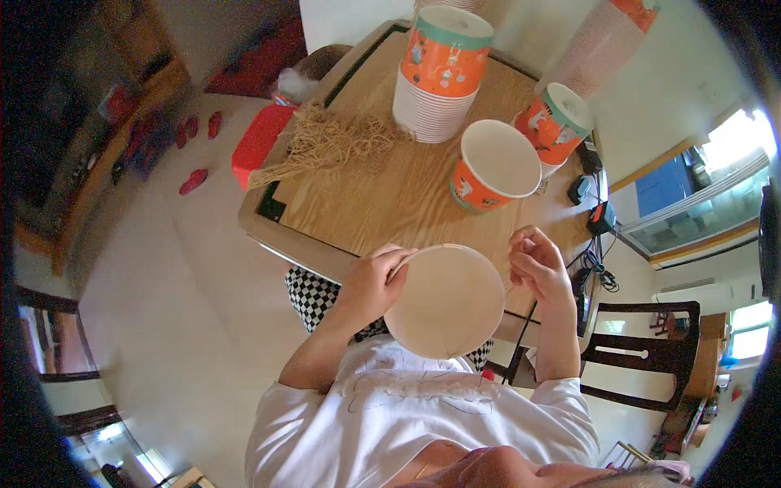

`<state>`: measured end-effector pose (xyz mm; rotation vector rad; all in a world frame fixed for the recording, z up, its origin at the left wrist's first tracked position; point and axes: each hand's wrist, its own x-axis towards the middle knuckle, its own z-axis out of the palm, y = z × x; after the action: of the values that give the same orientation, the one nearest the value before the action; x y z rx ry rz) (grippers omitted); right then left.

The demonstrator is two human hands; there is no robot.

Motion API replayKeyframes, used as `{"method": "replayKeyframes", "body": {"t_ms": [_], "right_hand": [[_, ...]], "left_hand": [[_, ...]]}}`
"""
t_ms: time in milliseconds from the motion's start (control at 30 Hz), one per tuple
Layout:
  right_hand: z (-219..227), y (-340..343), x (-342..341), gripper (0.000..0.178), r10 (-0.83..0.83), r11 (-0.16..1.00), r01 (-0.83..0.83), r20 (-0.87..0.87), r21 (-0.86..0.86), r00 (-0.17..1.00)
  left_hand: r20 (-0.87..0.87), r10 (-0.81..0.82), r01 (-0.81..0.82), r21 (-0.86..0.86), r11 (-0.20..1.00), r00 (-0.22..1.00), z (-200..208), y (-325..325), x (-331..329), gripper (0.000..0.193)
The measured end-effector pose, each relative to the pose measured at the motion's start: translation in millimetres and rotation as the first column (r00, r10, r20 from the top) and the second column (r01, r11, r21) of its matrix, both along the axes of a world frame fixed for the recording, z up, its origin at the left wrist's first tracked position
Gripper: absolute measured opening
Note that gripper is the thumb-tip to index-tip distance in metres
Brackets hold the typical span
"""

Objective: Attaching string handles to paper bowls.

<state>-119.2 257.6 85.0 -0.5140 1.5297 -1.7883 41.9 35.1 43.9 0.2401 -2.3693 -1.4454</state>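
A pale paper tub (446,305) is held up in front of the white shirt (423,407), by the near edge of the table (358,211), its round mouth facing upward; its outer wall is hidden from me. The left hand (381,281) has it gripped by the rim, on the tub's far left side. The right hand (538,264) hovers just off the tub's right, fingers curled, clear of the rim; whether they pinch anything, I cannot tell. So the tub lies between the two hands, the left on it, the right apart, and its round mouth shows no long axis. Beyond the tub and a little right stands an open orange tub (488,175), straight beyond it a tall stack of tubs (443,77), and beyond it to the left a tangle of brown twine (333,142)
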Motion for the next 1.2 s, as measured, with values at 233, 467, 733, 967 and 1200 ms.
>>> {"method": "replayKeyframes", "body": {"t_ms": [233, 467, 733, 967, 1200], "right_hand": [[-4.6, 5.1, -16.9, 0.04, 0.264, 0.918, -0.157, -0.265, 0.365, 0.927], [36.1, 22.4, -34.6, 0.065, 0.399, 0.867, -0.272, -0.253, 0.418, 0.881], [76.1, 78.1, -55.1, 0.072, -0.066, 0.958, 0.195, -0.499, 0.211, 0.864], [97.6, 77.1, -69.5, 0.065, -0.2, 0.84, 0.541, -0.902, 0.043, 0.382], [91.1, 67.5, -140.2, 0.058, -0.103, 0.682, 0.721, -0.992, -0.123, -0.073]], "left_hand": [[-0.169, -0.326, 0.239, -0.396, 0.886, 0.93, 28.4, 11.9, -0.3, 0.041], [-0.371, -0.414, 0.24, -0.432, 0.869, 0.831, 32.2, 27.5, -20.3, 0.038], [-0.406, -0.188, 0.076, -0.276, 0.958, 0.894, -14.3, 15.6, -128.9, 0.044], [0.005, -0.275, 0.196, -0.717, 0.67, 0.961, -50.0, 14.6, -174.3, 0.019], [-0.081, -0.335, 0.28, -0.389, 0.878, 0.939, -2.1, -8.0, -74.5, 0.023]]}}
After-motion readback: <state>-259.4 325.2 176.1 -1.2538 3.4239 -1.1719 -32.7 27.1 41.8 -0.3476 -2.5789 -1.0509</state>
